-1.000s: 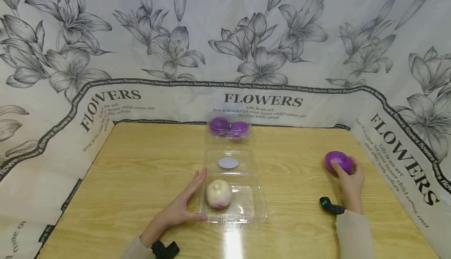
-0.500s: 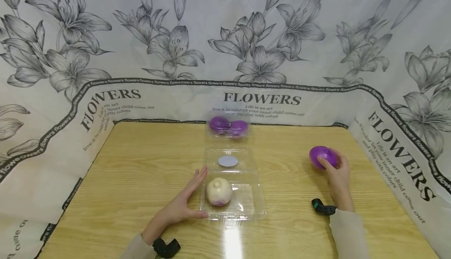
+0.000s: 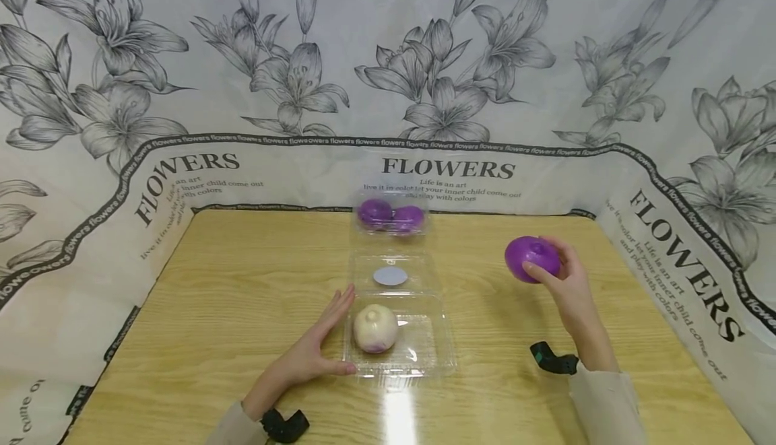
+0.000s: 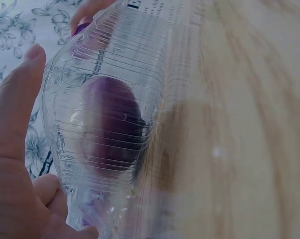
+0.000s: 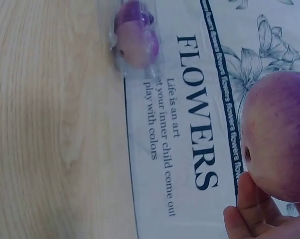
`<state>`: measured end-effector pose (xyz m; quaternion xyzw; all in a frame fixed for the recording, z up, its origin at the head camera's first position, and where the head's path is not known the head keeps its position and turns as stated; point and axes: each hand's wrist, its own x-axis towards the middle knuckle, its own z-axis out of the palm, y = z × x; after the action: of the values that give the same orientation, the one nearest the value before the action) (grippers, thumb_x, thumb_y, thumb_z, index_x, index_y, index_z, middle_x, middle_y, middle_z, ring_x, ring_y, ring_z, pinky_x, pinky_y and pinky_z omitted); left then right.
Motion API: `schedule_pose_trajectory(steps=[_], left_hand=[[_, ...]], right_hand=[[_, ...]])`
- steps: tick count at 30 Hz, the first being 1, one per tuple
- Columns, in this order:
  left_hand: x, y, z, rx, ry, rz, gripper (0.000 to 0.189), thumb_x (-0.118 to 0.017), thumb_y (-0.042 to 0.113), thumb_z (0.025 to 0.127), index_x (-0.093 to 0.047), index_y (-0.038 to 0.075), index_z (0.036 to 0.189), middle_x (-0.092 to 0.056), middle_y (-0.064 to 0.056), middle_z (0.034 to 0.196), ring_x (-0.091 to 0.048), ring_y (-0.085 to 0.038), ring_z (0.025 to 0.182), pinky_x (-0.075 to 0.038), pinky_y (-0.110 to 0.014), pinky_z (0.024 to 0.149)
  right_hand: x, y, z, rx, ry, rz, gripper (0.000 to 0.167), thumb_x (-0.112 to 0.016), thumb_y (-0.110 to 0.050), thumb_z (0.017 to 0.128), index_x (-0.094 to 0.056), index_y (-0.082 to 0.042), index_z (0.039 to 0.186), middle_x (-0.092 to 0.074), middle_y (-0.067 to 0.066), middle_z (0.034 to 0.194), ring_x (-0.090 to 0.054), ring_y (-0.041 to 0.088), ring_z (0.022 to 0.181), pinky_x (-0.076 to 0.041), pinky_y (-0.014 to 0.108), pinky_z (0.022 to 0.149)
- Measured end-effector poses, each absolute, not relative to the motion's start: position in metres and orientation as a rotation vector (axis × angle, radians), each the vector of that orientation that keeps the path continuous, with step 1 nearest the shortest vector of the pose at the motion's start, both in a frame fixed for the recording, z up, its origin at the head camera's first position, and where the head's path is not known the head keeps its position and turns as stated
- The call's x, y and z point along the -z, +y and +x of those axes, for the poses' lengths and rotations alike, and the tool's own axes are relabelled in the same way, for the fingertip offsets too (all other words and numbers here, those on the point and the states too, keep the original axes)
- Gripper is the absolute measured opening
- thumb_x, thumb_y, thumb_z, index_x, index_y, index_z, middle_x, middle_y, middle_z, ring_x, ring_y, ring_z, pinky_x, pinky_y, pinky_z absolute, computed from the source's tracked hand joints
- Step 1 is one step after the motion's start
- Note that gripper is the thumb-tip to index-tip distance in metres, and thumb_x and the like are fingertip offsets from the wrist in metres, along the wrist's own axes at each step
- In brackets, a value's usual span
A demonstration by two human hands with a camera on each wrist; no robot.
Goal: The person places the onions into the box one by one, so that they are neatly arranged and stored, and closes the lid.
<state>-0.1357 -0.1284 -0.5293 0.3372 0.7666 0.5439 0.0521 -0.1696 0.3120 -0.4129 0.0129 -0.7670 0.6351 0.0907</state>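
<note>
My right hand [image 3: 574, 287] grips a purple, turnip-like round vegetable [image 3: 531, 258] above the right side of the table, thumb on its near side. In the right wrist view this turnip [image 5: 279, 137] shows a paler side and a small dark pit. A clear plastic clamshell box [image 3: 427, 364] lies with its lid [image 3: 364, 270] folded back, away from me. Inside its left half sits another turnip [image 3: 376, 328], pale end up and purple below. My left hand [image 3: 309, 351] is spread along the box's left wall, thumb at the near corner and fingertips near the hinge.
At the table's back edge stands a second clear box [image 3: 391, 229] with two purple turnips [image 3: 376, 214] inside. A white oval label [image 3: 390, 276] is on the open lid. Flower-printed cloth [image 3: 448, 169] borders the wooden table [image 3: 261, 263] at the back and sides.
My right hand has brought the purple turnip leftward and a little up, away from the table's right side. My left hand stays at the box's left wall.
</note>
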Motion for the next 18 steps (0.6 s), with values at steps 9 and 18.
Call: schedule_pose_trajectory(steps=[9, 18], left_hand=[[0.528, -0.129, -0.136, -1.665, 2.334, 1.069, 0.116, -0.090, 0.019, 0.071, -0.015, 0.009, 0.159, -0.003, -0.009, 0.166, 0.007, -0.045, 0.148, -0.001, -0.075, 0.109], [0.526, -0.129, -0.135, -1.698, 2.313, 1.056, 0.116, -0.090, 0.018, 0.070, -0.016, 0.010, 0.159, -0.004, -0.010, 0.166, 0.007, -0.045, 0.148, 0.000, -0.075, 0.109]], right_hand=[[0.393, 0.274, -0.153, -1.766, -2.402, 0.223, 0.060, -0.071, -0.004, 0.091, -0.041, -0.011, 0.143, -0.044, -0.001, 0.132, -0.050, 0.009, 0.115, -0.051, 0.013, 0.085], [0.387, 0.233, -0.134, -1.529, -2.519, 0.396, 0.064, -0.078, -0.007, 0.085, -0.044, -0.004, 0.139, -0.052, 0.010, 0.129, -0.053, 0.011, 0.110, -0.051, 0.017, 0.087]])
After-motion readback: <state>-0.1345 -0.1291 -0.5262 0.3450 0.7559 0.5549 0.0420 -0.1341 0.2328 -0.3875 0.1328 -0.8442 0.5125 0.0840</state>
